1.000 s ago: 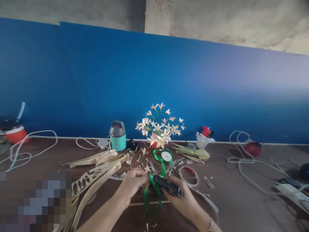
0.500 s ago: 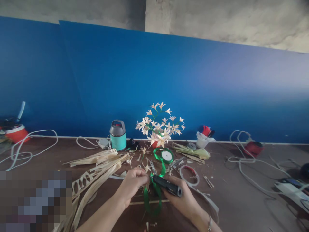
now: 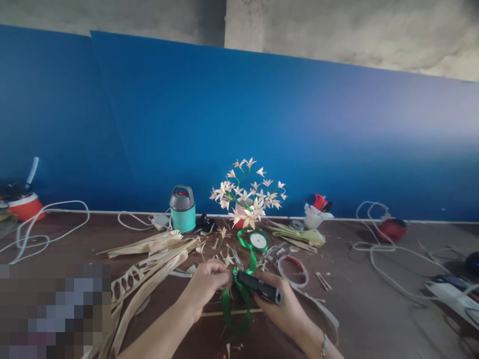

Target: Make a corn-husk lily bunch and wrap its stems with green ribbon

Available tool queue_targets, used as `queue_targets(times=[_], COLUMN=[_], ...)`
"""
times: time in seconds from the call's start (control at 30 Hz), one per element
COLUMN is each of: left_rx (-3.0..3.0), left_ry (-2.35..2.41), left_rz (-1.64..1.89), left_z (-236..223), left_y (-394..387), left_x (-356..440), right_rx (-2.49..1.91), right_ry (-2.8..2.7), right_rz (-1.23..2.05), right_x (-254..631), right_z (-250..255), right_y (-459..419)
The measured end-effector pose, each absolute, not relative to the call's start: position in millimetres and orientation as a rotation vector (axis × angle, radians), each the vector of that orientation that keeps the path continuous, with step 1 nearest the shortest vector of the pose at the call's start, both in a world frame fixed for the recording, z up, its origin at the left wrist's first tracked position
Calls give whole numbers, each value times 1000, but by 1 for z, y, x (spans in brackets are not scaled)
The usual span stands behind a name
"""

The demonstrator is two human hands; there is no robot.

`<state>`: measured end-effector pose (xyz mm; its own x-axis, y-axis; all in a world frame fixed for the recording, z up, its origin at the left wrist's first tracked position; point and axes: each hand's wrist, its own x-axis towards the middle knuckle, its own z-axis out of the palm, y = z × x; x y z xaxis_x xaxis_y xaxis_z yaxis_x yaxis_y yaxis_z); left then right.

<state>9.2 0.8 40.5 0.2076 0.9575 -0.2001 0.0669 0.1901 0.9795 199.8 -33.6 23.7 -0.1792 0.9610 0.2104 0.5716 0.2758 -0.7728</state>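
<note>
My right hand (image 3: 279,296) is wrapped round a black glue gun (image 3: 259,286), its nozzle pointing left. The nozzle reaches the fingertips of my left hand (image 3: 209,279), which are pinched together; what they hold is too small and hidden to make out. Green ribbon (image 3: 242,326) loops below and between my hands. It runs up to a ribbon spool (image 3: 258,241) lying just beyond them. Behind the spool, pale husk flowers (image 3: 254,212) on green stems stand in a red and white pot (image 3: 240,223).
Dried husk strips (image 3: 149,274) spread at my left. A teal container (image 3: 183,219) stands behind them. Tweezers (image 3: 237,259), scissors (image 3: 275,252), a clear ring (image 3: 294,271) and scraps lie around my hands. A white cup (image 3: 314,218) and cables (image 3: 374,249) are at right.
</note>
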Motion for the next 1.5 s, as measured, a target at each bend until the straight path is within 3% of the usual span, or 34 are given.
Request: queue_targets(times=[1.5], left_rx=[1163], left_ry=[1183], left_rz=[873], left_z=[31], left_y=[6], left_x=[11], right_rx=[-1390], right_ry=[-1868], right_rz=[647], right_x=[203], right_z=[23], right_y=[-32])
